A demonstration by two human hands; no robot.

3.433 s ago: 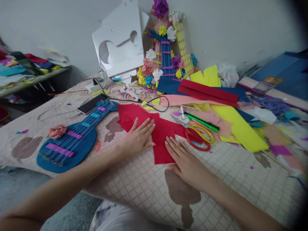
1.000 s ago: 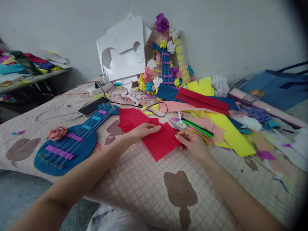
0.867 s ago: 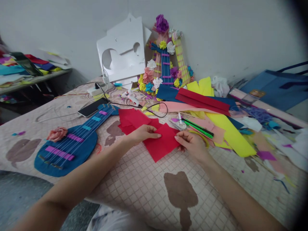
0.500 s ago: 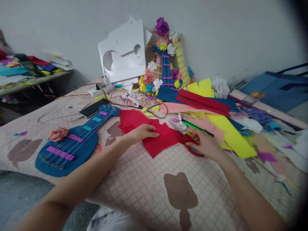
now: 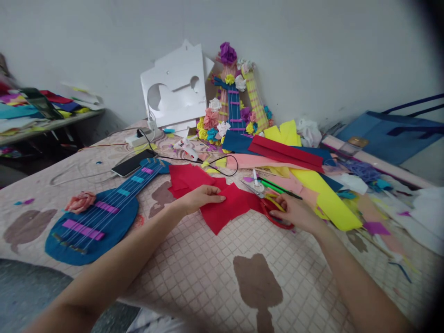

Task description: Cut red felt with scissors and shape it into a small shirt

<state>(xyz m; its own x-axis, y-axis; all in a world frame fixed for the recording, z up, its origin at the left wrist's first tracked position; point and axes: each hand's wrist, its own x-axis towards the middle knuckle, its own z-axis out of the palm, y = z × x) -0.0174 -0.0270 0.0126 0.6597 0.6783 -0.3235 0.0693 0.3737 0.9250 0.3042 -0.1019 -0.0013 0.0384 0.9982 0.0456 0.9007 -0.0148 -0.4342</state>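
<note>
My left hand (image 5: 204, 200) is closed, thumb and fingers pinching a red crepe paper piece (image 5: 222, 215) that lies on the table. More red pieces (image 5: 185, 177) sit just behind it, overlapping. To the right, my right hand (image 5: 289, 212) has its fingers closed on the red-and-yellow handles of a pair of scissors (image 5: 266, 210). The blades point up and left beside the red paper, and part of the handles is hidden by my fingers. Close behind the scissors lies a green-and-black pen-like tool (image 5: 277, 186).
A blue paper guitar (image 5: 104, 212) with a pink flower lies at left, near a phone (image 5: 133, 163). A white glue gun (image 5: 186, 149) and a power strip (image 5: 142, 136) are behind. Decorated guitars (image 5: 236, 101) lean on the wall beside white foam board (image 5: 173, 88). Yellow strips (image 5: 329, 199) lie right.
The view has tilted slightly upward and shifted. Both hands keep their places on the red paper and the scissors, with the right fingers a little further over the handles.
</note>
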